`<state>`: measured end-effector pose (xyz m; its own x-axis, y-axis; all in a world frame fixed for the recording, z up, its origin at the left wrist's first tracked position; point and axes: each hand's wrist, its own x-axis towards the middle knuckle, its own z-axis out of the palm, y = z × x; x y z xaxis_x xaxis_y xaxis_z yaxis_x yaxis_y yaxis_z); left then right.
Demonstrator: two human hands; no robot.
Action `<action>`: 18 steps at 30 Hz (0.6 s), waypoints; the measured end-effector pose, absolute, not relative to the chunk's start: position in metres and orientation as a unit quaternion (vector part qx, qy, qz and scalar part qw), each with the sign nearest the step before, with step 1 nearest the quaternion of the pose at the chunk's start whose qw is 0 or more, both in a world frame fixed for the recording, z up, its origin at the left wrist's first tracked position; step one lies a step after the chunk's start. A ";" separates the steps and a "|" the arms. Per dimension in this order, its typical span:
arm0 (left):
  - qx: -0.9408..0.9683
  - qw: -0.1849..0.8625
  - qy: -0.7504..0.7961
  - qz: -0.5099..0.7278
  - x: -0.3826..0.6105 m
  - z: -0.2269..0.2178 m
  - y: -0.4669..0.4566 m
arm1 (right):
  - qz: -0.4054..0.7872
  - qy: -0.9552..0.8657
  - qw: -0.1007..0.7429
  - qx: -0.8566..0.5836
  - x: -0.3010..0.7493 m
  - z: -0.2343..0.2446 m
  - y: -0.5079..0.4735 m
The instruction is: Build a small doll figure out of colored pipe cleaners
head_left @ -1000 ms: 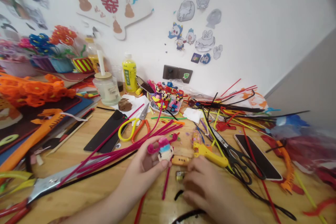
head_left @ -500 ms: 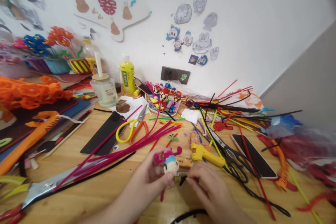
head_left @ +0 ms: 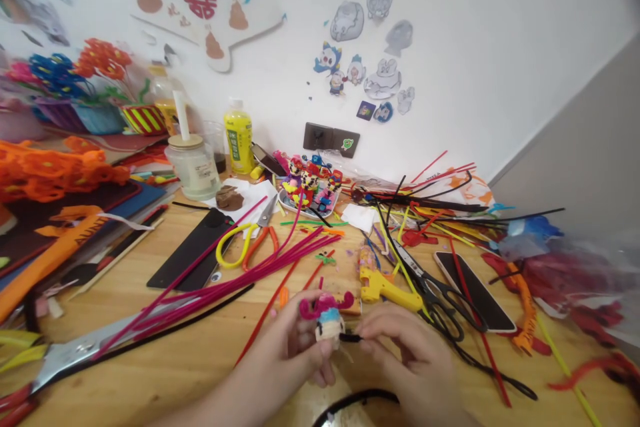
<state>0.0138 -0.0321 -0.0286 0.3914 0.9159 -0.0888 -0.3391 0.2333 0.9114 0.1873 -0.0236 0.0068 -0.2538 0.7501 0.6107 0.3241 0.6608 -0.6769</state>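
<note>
My left hand (head_left: pixel 295 350) is closed round a small pipe-cleaner doll head (head_left: pixel 327 320) with a white face, blue fringe and pink curled horns. It holds the head up just above the wooden table (head_left: pixel 165 367). My right hand (head_left: pixel 407 353) pinches a short black pipe-cleaner piece (head_left: pixel 350 337) and presses its end against the right side of the doll head. A longer black pipe cleaner (head_left: pixel 350 403) curves on the table below both hands.
A yellow glue gun (head_left: pixel 385 283), black scissors (head_left: pixel 435 293) and a phone (head_left: pixel 473 290) lie right of my hands. Magenta pipe cleaners (head_left: pixel 225 280) and large scissors (head_left: pixel 75 350) spread to the left. Finished figures (head_left: pixel 310 183), a jar (head_left: pixel 193 163) and a bottle (head_left: pixel 239 135) stand by the wall.
My right hand lifted off the table with the black piece and brought it to the doll head. My left hand shifted slightly right and down with the head.
</note>
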 end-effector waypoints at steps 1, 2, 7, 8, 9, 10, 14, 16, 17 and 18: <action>0.437 0.714 0.329 0.437 0.014 -0.030 -0.033 | 0.186 -0.779 0.495 -0.337 0.187 0.006 -0.023; 0.439 0.715 0.328 0.434 0.014 -0.031 -0.033 | 0.161 -0.793 0.490 -0.323 0.187 0.006 -0.023; 0.440 0.711 0.342 0.430 0.016 -0.032 -0.036 | 0.120 -0.823 0.474 -0.289 0.185 0.002 -0.023; 0.441 0.707 0.347 0.430 0.016 -0.031 -0.036 | 0.122 -0.824 0.472 -0.289 0.185 0.001 -0.023; 0.443 0.703 0.351 0.431 0.015 -0.030 -0.037 | 0.122 -0.826 0.470 -0.287 0.185 0.001 -0.023; 0.446 0.700 0.354 0.430 0.015 -0.029 -0.038 | 0.122 -0.827 0.469 -0.285 0.185 0.000 -0.024; 0.455 0.692 0.351 0.437 0.015 -0.027 -0.039 | 0.109 -0.836 0.463 -0.275 0.185 -0.005 -0.025; 0.464 0.684 0.349 0.442 0.015 -0.028 -0.040 | 0.101 -0.841 0.457 -0.270 0.185 -0.007 -0.025; 0.469 0.679 0.349 0.443 0.015 -0.028 -0.040 | 0.099 -0.844 0.454 -0.269 0.185 -0.007 -0.025; 0.476 0.674 0.348 0.444 0.014 -0.029 -0.041 | 0.096 -0.846 0.451 -0.267 0.185 -0.006 -0.025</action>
